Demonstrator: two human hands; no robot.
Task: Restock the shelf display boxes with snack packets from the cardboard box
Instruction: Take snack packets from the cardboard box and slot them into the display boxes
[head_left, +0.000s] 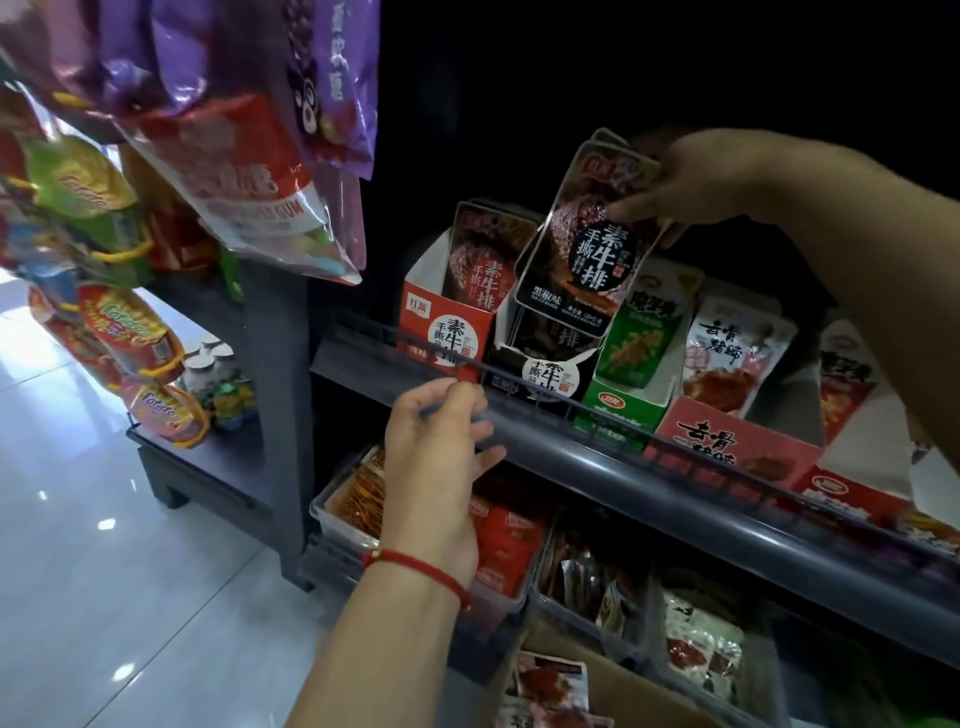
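My right hand (691, 182) is shut on a small stack of black snack packets (582, 244), held tilted just above the black display box (545, 374) on the upper shelf. A red display box (441, 332) with red packets stands to its left. To its right stand a green display box (618, 410) and a pink display box (727, 441). My left hand (436, 447), with a red string at the wrist, rests with its fingers on the shelf's wire front rail (519, 400) and holds no packet. The cardboard box (613, 680) with red packets sits at the bottom edge.
Clear bins of snacks (358, 499) fill the lower shelf. Large snack bags (234, 171) hang at the upper left. Small bottles (218, 384) stand on a low side shelf. Glossy tiled floor (104, 545) lies to the left.
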